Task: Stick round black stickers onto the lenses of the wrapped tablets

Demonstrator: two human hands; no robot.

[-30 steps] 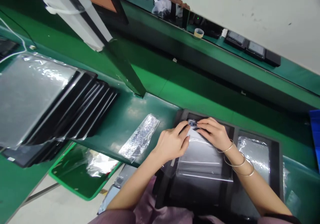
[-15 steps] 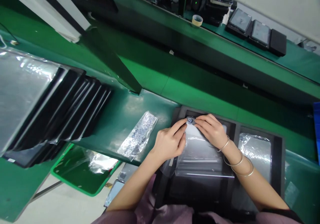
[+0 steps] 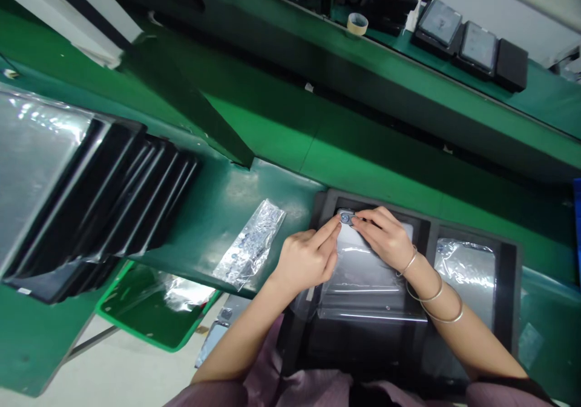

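A small grey camera lens piece with a round blue-ringed centre lies at the top left corner of a silver tablet. The tablet sits in a recess of a black foam tray, and clear film partly covers it. My left hand is closed, with its index fingertip on the left edge of the piece. From the other side, the fingertips of my right hand close on its right edge. My right fingers partly hide the tablet's upper edge.
Left of the tray lies a clear bag of small parts. Film-wrapped black trays are stacked at the left, above a green bin. A second film-covered silver tablet lies in the right recess. A tape roll stands on the shelf.
The view has shifted slightly. Both hands stay at the lens piece with only small finger movements; the right fingers uncover a little more of it.
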